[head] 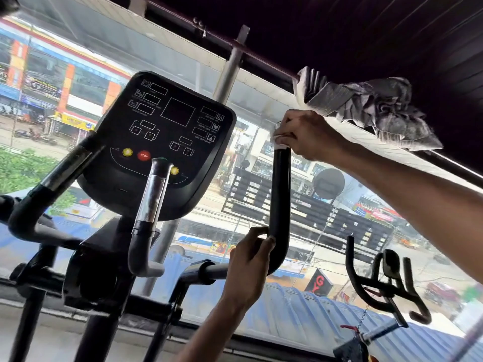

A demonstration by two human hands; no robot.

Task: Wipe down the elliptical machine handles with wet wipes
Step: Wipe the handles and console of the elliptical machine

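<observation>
Gripping the top end of the black handle [281, 194], the right hand [305, 135] has its fingers curled and pressed around a white wet wipe [280, 139] wrapped over the tip. The left hand [249, 265] holds the same handle lower down at its bend, thumb and fingers closed around it. To the left stands the console [162, 145] with a red stop button [144, 155], a chrome-and-grey inner handle [151, 202] in front of it. A grey cloth [373, 111] hangs from the rail above the window.
</observation>
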